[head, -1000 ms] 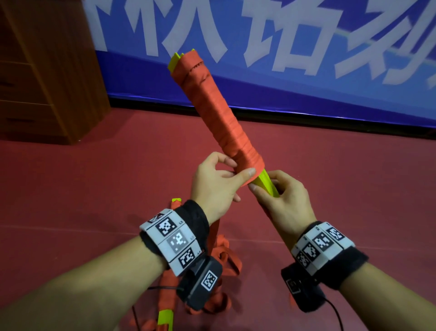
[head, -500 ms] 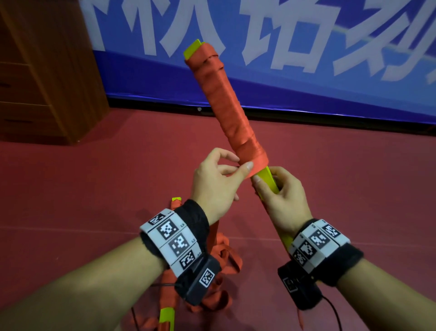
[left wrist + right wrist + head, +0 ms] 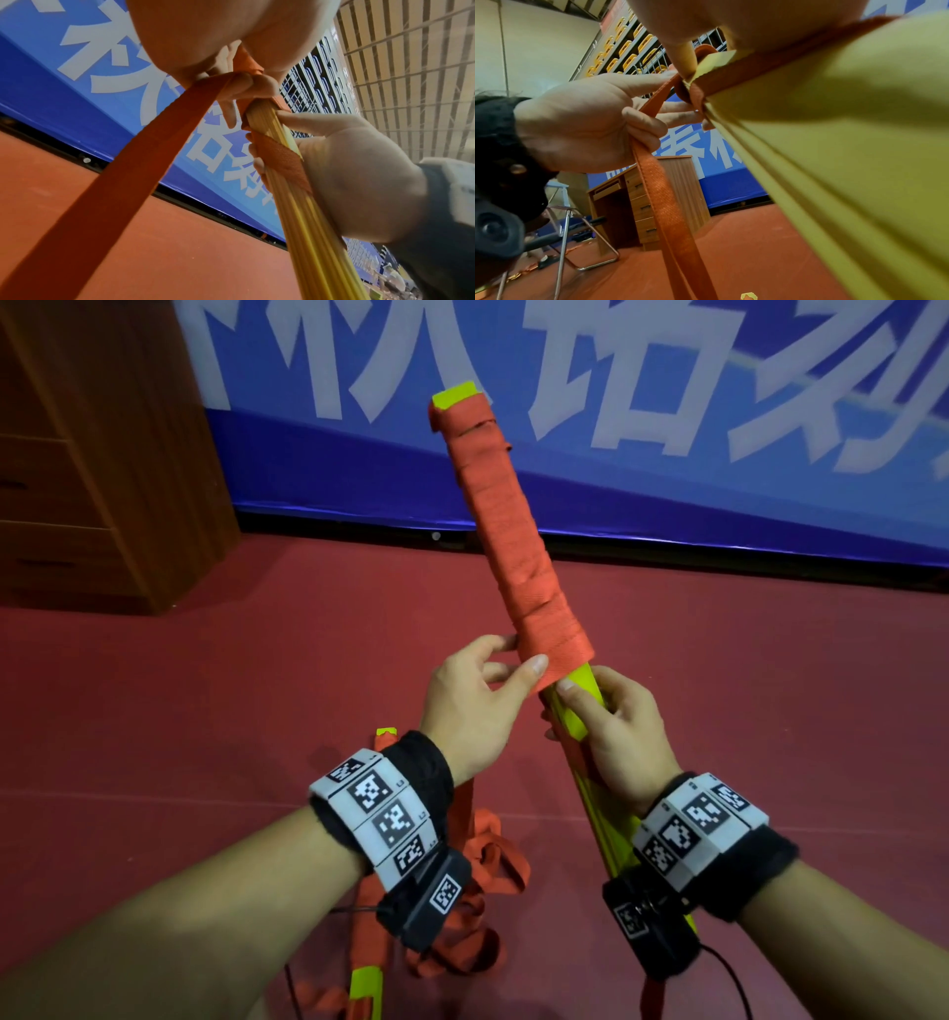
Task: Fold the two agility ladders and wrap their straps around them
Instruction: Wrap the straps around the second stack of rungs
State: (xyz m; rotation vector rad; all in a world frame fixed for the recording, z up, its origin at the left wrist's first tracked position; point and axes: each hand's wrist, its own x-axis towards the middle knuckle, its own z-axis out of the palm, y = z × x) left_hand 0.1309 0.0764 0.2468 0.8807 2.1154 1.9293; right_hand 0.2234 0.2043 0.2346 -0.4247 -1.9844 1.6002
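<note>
From the head view, the folded agility ladder (image 3: 513,546), a stack of stiff yellow-green rungs, is held in the air above the red floor (image 3: 205,685), tilted away from the person, its upper length already bound in orange strap (image 3: 506,521). It looks light and rigid, so the bare rungs just below the wrapping make the sound place to hold, while the soft flat webbing will likely slacken unless kept taut. The right hand (image 3: 616,731) is curled round those bare rungs, thumb lying along them; the left hand (image 3: 472,706) presses its thumb against the lowest turn of strap, fingers bent behind. The second ladder (image 3: 369,968) lies on the floor below the held one, amid loose strap, partly hidden by the left wrist. In the left wrist view, the left hand's fingers (image 3: 246,83) pinch the free strap (image 3: 128,172) where it leaves the rungs (image 3: 295,203), and it runs down taut toward the camera; the right hand (image 3: 354,172) is clamped on the rungs just beneath. In the right wrist view, the strap (image 3: 664,203) passes through the curled left hand (image 3: 585,125), beside the rungs (image 3: 834,162), with a wooden desk (image 3: 654,203) behind.
</note>
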